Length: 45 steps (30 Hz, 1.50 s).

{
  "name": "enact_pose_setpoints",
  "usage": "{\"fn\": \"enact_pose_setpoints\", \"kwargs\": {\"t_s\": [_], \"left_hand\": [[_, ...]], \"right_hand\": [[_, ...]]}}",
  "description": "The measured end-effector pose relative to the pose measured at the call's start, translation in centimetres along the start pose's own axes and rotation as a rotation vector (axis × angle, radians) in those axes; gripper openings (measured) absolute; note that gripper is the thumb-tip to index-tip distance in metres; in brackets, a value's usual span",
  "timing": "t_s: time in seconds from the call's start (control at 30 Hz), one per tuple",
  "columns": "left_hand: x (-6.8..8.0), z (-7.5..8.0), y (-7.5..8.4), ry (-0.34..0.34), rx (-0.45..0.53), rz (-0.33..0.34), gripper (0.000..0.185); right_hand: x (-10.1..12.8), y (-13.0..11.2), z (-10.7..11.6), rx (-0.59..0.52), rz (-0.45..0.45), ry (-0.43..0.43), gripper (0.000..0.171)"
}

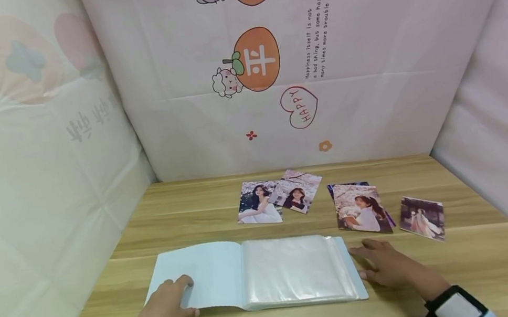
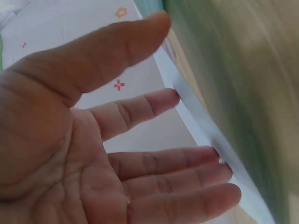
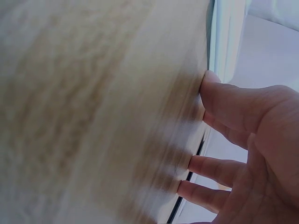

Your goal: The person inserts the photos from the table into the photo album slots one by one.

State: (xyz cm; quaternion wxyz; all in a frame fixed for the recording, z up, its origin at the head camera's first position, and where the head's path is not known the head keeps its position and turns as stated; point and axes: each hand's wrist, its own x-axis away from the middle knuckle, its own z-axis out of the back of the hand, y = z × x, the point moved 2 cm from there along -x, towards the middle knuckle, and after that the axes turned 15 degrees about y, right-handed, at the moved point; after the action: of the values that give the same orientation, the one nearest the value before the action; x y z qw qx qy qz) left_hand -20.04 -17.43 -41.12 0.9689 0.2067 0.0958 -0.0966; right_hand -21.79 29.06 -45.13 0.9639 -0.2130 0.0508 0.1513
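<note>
A photo album (image 1: 291, 270) with clear plastic sleeves lies opened on the table, its light blue cover (image 1: 211, 272) folded out to the left. My left hand (image 1: 165, 307) rests on that cover near its front edge; in the left wrist view its fingers (image 2: 163, 161) are fairly straight and their tips touch the pale surface. By the album's right edge is my right hand (image 1: 388, 263), with thumb and fingertips resting on the wood. The right wrist view shows the spread fingers (image 3: 215, 170) holding nothing. The top sleeve shows no picture.
Behind the album lie two overlapping photos, one of a person in white (image 1: 260, 205) and one with blossoms (image 1: 298, 190). Farther right are a small photo stack (image 1: 360, 209) and a separate photo (image 1: 422, 218). White printed cloth (image 1: 361, 103) walls the table (image 1: 185, 214) at back and sides.
</note>
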Motion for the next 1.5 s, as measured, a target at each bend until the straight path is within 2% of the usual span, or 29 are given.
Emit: {"fn": "enact_pose_setpoints", "kwargs": {"t_s": [0.2,0.4,0.67,0.87,1.1,1.27,1.4,1.5], "left_hand": [[-0.4,-0.4,-0.5,-0.070,0.024,0.020,0.052],[-0.6,-1.0,-0.8,-0.100,0.016,0.018,0.051],[-0.3,-2.1,-0.1,-0.077,-0.054,-0.069,0.035],[-0.5,-2.5,-0.1,-0.098,-0.093,-0.046,0.039],[-0.5,-2.3,-0.5,-0.079,-0.042,-0.004,0.044],[-0.4,-2.2,-0.6,-0.066,-0.034,-0.010,0.045],[-0.3,-2.2,-0.6,-0.070,-0.033,-0.014,0.045],[-0.3,-2.2,-0.6,-0.073,-0.026,-0.014,0.043]], "right_hand": [[-0.2,0.0,0.0,0.003,0.001,-0.004,0.055],[-0.2,-0.1,0.1,0.009,-0.004,-0.011,0.056],[-0.2,-0.2,0.3,0.018,0.034,0.003,0.056],[-0.2,-0.2,0.3,0.010,0.034,-0.005,0.056],[-0.3,-0.2,0.4,0.014,0.032,-0.009,0.056],[-0.3,-0.2,0.4,0.006,0.028,-0.011,0.055],[-0.4,-0.2,0.5,-0.003,0.038,0.037,0.052],[-0.8,-0.1,0.9,0.000,0.002,0.104,0.046]]}}
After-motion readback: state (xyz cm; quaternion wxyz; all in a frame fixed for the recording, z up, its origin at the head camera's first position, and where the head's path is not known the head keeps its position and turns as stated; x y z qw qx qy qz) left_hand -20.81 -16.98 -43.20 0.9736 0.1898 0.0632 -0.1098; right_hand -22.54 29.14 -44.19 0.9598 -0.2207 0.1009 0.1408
